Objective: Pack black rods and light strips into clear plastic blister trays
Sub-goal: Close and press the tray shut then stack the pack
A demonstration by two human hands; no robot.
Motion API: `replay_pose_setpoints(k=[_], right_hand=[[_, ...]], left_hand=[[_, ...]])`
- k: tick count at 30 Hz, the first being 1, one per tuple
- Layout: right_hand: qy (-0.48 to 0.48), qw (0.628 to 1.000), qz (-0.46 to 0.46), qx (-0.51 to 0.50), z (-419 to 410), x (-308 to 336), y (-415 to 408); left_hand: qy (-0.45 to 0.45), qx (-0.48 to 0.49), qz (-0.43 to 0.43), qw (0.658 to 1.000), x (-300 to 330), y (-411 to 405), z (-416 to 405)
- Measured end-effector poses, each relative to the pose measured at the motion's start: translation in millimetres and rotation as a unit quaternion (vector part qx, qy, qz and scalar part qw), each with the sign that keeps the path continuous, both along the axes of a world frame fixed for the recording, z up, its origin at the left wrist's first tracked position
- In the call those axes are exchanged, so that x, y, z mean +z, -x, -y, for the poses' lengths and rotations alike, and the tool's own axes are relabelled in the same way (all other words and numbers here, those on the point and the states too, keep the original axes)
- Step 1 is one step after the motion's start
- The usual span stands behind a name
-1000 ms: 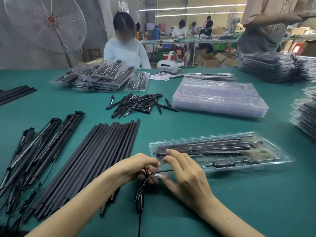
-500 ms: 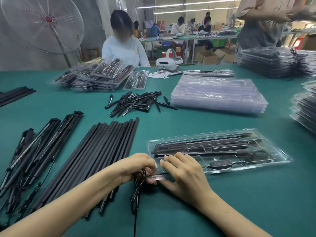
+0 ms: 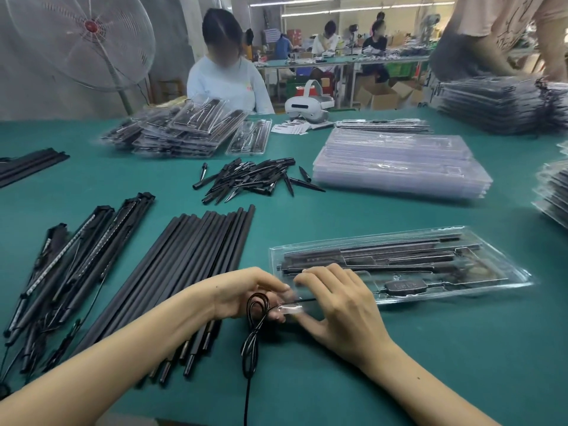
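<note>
Cable [image 3: 253, 330] was what I held, a looped black lead bunched between my two hands at the near left corner of the clear blister tray [image 3: 504, 265]. My left hand [image 3: 242, 295] curled round the loop; my right hand [image 3: 341, 305] pinched the small clear-wrapped end of it against the tray's edge. Just beyond my right fingers the tray already carried rods and strips in its far slots and a dark controller [image 3: 405, 285] in the near slot, so I judged only the lead needed tucking in. Left of my left hand lay the loose black rods [image 3: 196, 256], and further left the light strips [image 3: 76, 259], plenty unpacked. Well beyond my hands sat black spikes [image 3: 252, 179] and a stack of empty trays [image 3: 399, 162].
</note>
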State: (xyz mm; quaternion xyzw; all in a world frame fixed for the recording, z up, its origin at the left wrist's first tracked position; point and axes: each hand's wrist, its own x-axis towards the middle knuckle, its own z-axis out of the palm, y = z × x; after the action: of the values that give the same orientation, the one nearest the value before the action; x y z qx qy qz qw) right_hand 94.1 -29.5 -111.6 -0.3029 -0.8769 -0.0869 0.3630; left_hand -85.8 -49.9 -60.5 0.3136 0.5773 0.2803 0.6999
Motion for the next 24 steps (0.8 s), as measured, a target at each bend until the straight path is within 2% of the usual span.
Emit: replay_pose_setpoints(k=[8,24], right_hand=[[0.0,1.0,0.016,-0.006,1,0,0],[-0.044,0.999,0.002,0.006,4,4,2]], left_hand=[[0.046,0.002,-0.022,0.999,3,3,-4],[-0.06,0.024,-0.052,0.997,-11,-1,1]])
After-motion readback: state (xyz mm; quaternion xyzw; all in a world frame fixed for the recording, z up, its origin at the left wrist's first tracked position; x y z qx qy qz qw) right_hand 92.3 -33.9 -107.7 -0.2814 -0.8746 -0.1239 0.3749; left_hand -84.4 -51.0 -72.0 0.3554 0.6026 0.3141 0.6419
